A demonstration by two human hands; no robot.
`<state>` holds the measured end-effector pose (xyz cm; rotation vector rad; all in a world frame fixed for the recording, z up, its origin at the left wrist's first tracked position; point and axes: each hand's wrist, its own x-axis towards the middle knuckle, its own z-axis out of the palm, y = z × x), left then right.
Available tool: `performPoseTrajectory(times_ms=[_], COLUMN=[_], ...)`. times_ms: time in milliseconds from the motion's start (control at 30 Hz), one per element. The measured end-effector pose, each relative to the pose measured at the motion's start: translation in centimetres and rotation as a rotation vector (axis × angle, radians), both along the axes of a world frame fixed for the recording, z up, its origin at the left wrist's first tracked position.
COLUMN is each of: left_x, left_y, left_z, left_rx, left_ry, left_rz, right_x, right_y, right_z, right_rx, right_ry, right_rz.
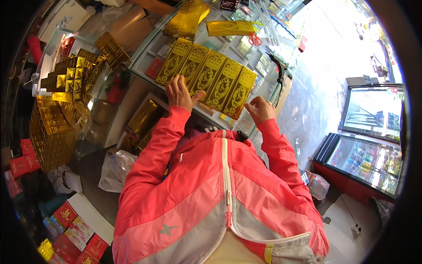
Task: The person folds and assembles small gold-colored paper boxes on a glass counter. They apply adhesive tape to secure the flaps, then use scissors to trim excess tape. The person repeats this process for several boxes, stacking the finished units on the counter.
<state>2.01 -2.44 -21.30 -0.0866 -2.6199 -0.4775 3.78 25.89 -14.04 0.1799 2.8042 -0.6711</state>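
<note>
A gold printed foil-paper sheet [206, 77], divided into several tall ornate panels, lies flat on the glass counter [145, 66] before me. My left hand [179, 93] rests at its lower left edge, fingers stretched over the paper and thumb apart. At the sheet's lower right edge is my right hand [262, 110], with thumb and fingertips drawn together. Whether they pinch anything is hidden. Beyond the sheet lie a folded gold piece [231, 28], red-handled scissors [254, 39] and a pile of gold sheets [188, 18].
Stacked gold folded-paper pieces [52, 132] fill the left side, beside a glass case. Red boxes [66, 215] sit at lower left, near a clear plastic bag [116, 170]. A black strap-like object [279, 72] lies along the counter's right edge. A glass-topped cabinet [365, 160] stands at right.
</note>
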Motion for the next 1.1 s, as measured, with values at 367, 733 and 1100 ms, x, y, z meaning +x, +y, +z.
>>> performPoseTrajectory(times_ms=[367, 733, 1100], left_x=[0.2, -1.6, 2.5], left_y=[-0.3, -5.1, 7.5], left_z=[-0.1, 0.8, 0.0], left_rx=[0.051, -0.312, -0.204], left_ry=[-0.004, -0.257, -0.349], left_rz=[-0.003, -0.046, -0.874], right_x=[0.7, 0.9, 0.5], right_y=[-0.7, -0.5, 0.0], right_z=[-2.5, -3.0, -4.1], right_rx=[0.029, -0.095, -0.147], right_ry=[-0.08, -0.029, 0.006], right_rz=[-0.049, -0.002, -0.007])
